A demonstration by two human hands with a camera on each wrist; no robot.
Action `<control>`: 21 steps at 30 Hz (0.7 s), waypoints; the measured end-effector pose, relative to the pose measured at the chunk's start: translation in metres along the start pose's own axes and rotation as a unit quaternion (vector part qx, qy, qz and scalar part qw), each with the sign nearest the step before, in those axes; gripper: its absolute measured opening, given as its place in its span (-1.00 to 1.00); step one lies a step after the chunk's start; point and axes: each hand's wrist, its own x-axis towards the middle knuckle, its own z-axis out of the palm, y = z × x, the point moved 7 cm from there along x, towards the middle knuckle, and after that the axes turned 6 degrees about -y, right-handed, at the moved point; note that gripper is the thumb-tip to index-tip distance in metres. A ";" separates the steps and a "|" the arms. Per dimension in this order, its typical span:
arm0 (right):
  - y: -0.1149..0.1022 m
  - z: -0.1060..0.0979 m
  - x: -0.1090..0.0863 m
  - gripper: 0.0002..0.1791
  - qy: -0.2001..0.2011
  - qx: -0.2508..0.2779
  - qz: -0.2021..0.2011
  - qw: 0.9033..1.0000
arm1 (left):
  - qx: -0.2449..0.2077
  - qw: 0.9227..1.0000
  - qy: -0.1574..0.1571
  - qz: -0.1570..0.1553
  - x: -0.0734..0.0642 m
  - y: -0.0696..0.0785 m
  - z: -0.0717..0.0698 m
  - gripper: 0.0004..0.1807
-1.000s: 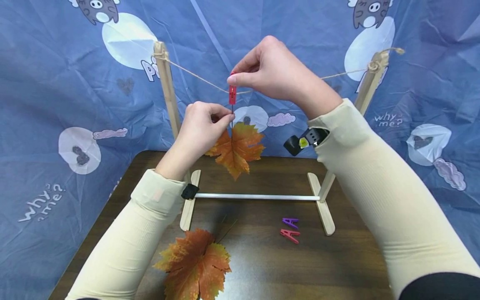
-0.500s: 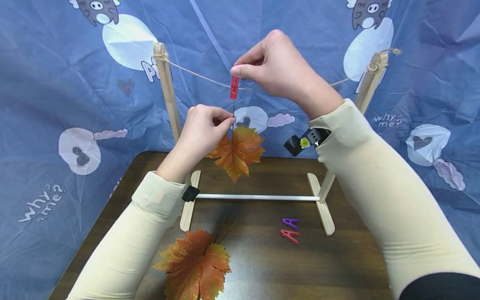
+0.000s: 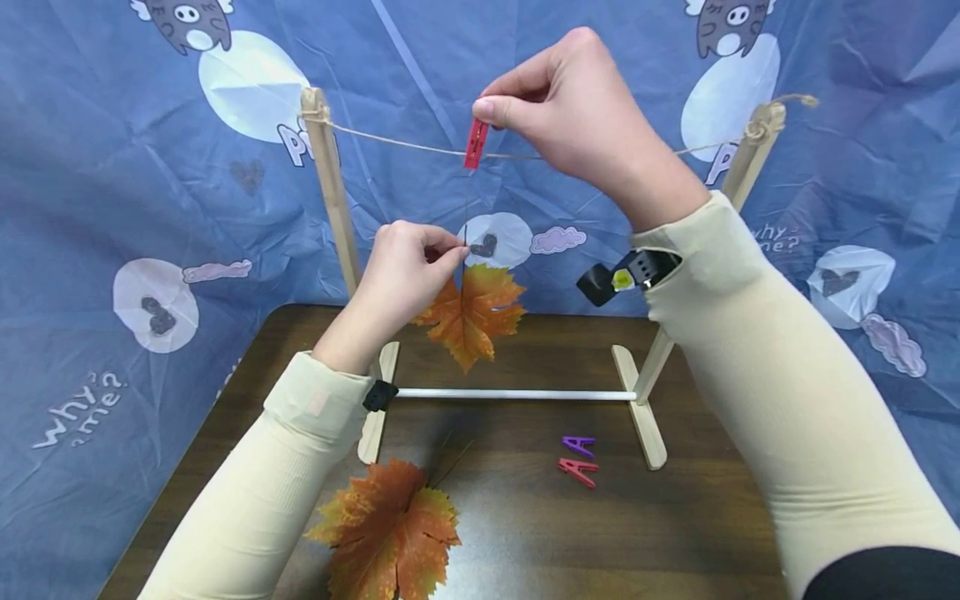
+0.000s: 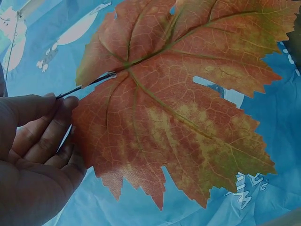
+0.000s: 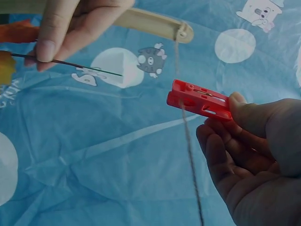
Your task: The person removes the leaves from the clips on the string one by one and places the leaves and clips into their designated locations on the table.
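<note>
My left hand [image 3: 412, 267] pinches the thin dark stem of an orange artificial maple leaf [image 3: 472, 315], which hangs tip down below the fingers. In the left wrist view the leaf's veined face [image 4: 174, 108] spreads out beyond the fingertips. My right hand [image 3: 581, 117] pinches the handle end of a red clothespin [image 3: 476, 144], its nose pointing down at the twine [image 3: 397, 142]. The twine passes at the clothespin's nose in the right wrist view. Between the free stem tip [image 5: 110, 73] and the clothespin [image 5: 200, 100] there is a visible gap.
Two wooden posts [image 3: 330, 192] carry the twine, joined low down by a white rod [image 3: 517, 394]. On the brown table [image 3: 525, 542] lie a second maple leaf [image 3: 393, 529], a purple clothespin [image 3: 578, 446] and another red clothespin [image 3: 577, 472]. A blue printed cloth hangs behind.
My right hand has risen with the red clothespin, and the twine has come up with it. The left hand has lowered slightly with the leaf, so the stem has come away from the clothespin.
</note>
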 end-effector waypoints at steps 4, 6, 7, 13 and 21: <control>0.001 -0.009 -0.004 -0.70 0.023 -0.001 0.010 1.000 | -0.002 1.000 -0.004 -0.003 -0.002 0.000 0.002 -0.91; 0.000 -0.013 -0.005 -0.69 0.032 -0.002 0.012 0.999 | -0.002 1.000 -0.008 -0.007 -0.003 -0.001 0.003 -0.90; -0.001 -0.015 -0.006 -0.70 0.037 0.002 0.010 0.999 | -0.002 1.000 -0.009 -0.009 -0.004 -0.001 0.004 -0.90; -0.002 -0.028 -0.012 -0.73 0.065 0.032 -0.004 0.997 | -0.002 1.000 -0.009 -0.011 -0.007 -0.004 0.007 -0.90; -0.003 -0.041 -0.024 -0.79 0.085 0.082 -0.008 0.993 | -0.005 1.000 -0.015 -0.014 -0.012 -0.007 0.009 -0.90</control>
